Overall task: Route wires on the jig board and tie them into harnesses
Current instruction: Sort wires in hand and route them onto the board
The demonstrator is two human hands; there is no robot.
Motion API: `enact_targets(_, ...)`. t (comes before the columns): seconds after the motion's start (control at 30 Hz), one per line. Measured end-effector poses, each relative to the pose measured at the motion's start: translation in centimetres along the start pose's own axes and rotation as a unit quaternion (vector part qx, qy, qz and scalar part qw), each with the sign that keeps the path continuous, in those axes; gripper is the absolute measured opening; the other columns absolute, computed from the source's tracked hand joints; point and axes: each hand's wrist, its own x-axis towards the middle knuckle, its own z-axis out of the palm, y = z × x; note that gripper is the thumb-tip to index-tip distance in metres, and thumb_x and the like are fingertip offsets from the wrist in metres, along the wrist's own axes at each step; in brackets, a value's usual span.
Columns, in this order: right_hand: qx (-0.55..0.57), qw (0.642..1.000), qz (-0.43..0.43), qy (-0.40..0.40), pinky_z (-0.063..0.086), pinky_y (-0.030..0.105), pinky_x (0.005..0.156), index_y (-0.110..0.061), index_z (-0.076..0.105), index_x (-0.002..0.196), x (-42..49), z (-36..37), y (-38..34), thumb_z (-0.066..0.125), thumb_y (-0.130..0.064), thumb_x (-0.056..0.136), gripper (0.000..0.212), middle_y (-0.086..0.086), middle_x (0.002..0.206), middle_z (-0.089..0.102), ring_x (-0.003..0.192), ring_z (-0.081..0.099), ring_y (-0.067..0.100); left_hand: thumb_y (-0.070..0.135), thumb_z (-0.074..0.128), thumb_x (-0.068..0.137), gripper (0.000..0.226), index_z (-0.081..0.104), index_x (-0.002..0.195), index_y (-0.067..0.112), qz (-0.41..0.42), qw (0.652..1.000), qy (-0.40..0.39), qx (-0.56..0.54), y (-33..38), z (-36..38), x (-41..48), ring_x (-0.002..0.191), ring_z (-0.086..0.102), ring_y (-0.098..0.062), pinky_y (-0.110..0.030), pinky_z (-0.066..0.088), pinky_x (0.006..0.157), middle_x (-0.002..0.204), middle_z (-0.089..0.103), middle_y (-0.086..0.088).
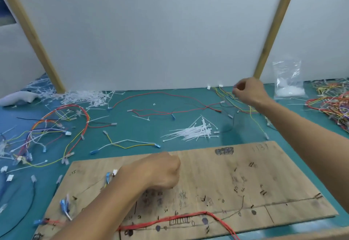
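- Head view, step in hand: wire pick-up for routing. The right hand (249, 91) reaches to the far edge of the green mat (132, 126), and its curled fingertips pinch the loose wires (226, 96).
- The left hand (156, 171) rests clenched on the jig board (236, 173). Whether it pins a wire underneath cannot be told.
- Task item location: a red wire bundle (179, 220) already lies along the board's near edge.
- Next move, as judged: draw one wire free of the tangle and lay it along the inked route marks.
- Materials: the board is flat brown cardboard with hand-drawn lines. The wires are thin, limp and colour-insulated. The cable ties (194, 133) are stiff white plastic strips, heaped between hand and board.
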Motion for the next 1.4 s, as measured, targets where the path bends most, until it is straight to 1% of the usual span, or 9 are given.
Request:
enact_targets(0.17, -0.041, 0.997, -0.056, -0.041, 0.054, 0.036, 0.096, -0.003, 0.079, 0.108, 6.1, 4.2, -0.9, 0.063, -0.010, 0.097, 0.020, 0.016, 0.108, 0.078, 0.108, 0.068, 0.034, 0.019, 0.042, 0.102, 0.016, 0.045, 0.087, 0.013, 0.005, 1.000, 0.011, 0.023, 0.0, -0.2, 0.1, 0.083, 0.041, -0.033, -0.034, 0.027, 0.065, 0.100, 0.055, -0.019)
enact_targets(0.3, -0.136, 0.985, 0.001, -0.103, 0.053, 0.038, 0.080, -0.004, 0.067, 0.090, 8.9, 6.9, -0.2, 0.059, -0.013, 0.095, 0.013, 0.024, 0.102, 0.066, 0.094, 0.060, 0.038, 0.016, 0.041, 0.095, 0.012, 0.041, 0.084, 0.010, 0.003, 1.000, -0.005, 0.016, 0.0, -0.3, 0.6, 0.088, 0.043, -0.035, -0.036, 0.033, 0.070, 0.086, 0.040, -0.011)
enact_targets(0.43, -0.186, 0.972, 0.044, -0.138, 0.049, 0.035, 0.076, -0.009, 0.056, 0.087, 10.4, 8.5, 1.4, 0.066, -0.020, 0.091, 0.015, 0.017, 0.100, 0.061, 0.096, 0.058, 0.037, 0.018, 0.039, 0.096, 0.021, 0.054, 0.109, 0.014, -0.036, 0.999, -0.026, 0.013, -0.2, 0.2, 1.3, 0.120, 0.049, -0.034, -0.040, 0.039, 0.083, 0.113, 0.047, -0.009)
enact_targets(0.57, -0.166, 0.979, 0.055, -0.108, 0.056, 0.041, 0.092, -0.006, 0.066, 0.101, 11.6, 9.4, 2.8, 0.055, -0.012, 0.092, 0.016, 0.021, 0.113, 0.069, 0.107, 0.062, 0.041, 0.019, 0.037, 0.098, 0.010, 0.045, 0.103, 0.021, -0.045, 0.998, -0.041, 0.016, -0.3, 0.7, 1.8, 0.123, 0.043, -0.031, -0.039, 0.029, 0.078, 0.102, 0.030, -0.004)
enact_targets(0.77, 0.091, 0.992, 0.065, -0.055, 0.042, 0.035, 0.073, -0.019, 0.049, 0.094, 11.9, 7.1, 2.4, 0.039, -0.023, 0.105, 0.015, 0.009, 0.108, 0.074, 0.089, 0.058, 0.026, 0.022, 0.036, 0.098, 0.007, 0.043, 0.098, 0.023, -0.047, 0.999, -0.020, 0.011, -0.4, 1.0, 1.3, 0.119, 0.047, -0.033, -0.039, 0.028, 0.073, 0.115, 0.045, -0.008)
enact_targets(0.9, 0.336, 0.936, 0.087, -0.048, 0.036, 0.032, 0.062, -0.028, 0.034, 0.096, 10.5, 3.3, 1.4, 0.027, -0.026, 0.109, 0.015, 0.009, 0.109, 0.080, 0.089, 0.071, 0.026, 0.022, 0.036, 0.100, 0.008, 0.043, 0.095, 0.023, -0.022, 1.000, -0.009, 0.014, -0.3, 0.7, 0.6, 0.116, 0.050, -0.036, -0.038, 0.033, 0.077, 0.117, 0.049, -0.011)
enact_targets(1.03, 0.502, 0.860, 0.084, -0.036, 0.058, 0.037, 0.061, -0.025, 0.035, 0.100, 8.5, -0.1, 1.3, 0.031, -0.027, 0.112, 0.013, 0.016, 0.093, 0.075, 0.075, 0.076, 0.035, 0.018, 0.038, 0.097, 0.010, 0.041, 0.088, 0.018, -0.005, 1.000, 0.009, 0.018, -0.1, 0.2, 0.0, 0.108, 0.054, -0.040, -0.037, 0.033, 0.073, 0.107, 0.051, -0.014)
enact_targets(1.2, 0.359, 0.933, 0.005, 0.031, 0.021, 0.024, 0.046, -0.034, 0.042, 0.091, 5.2, -4.8, -0.3, 0.044, -0.034, 0.106, 0.015, 0.001, 0.063, 0.063, 0.046, 0.034, 0.017, 0.016, 0.043, 0.097, 0.006, 0.045, 0.091, 0.014, -0.001, 1.000, 0.000, 0.027, 0.1, -0.1, -0.1, 0.108, 0.057, -0.042, -0.040, 0.044, 0.079, 0.111, 0.059, -0.019)
enact_targets(1.4, 0.085, 0.981, -0.147, 0.093, 0.045, 0.036, 0.070, -0.033, 0.054, 0.099, -1.3, -11.6, -3.2, 0.044, -0.060, 0.100, 0.029, -0.002, 0.068, 0.070, 0.070, 0.062, 0.018, 0.012, 0.048, 0.096, 0.018, 0.062, 0.102, 0.002, -0.003, 1.000, -0.013, 0.001, 0.1, -0.2, 0.1, 0.104, 0.062, -0.037, -0.036, 0.045, 0.074, 0.111, 0.067, -0.021)
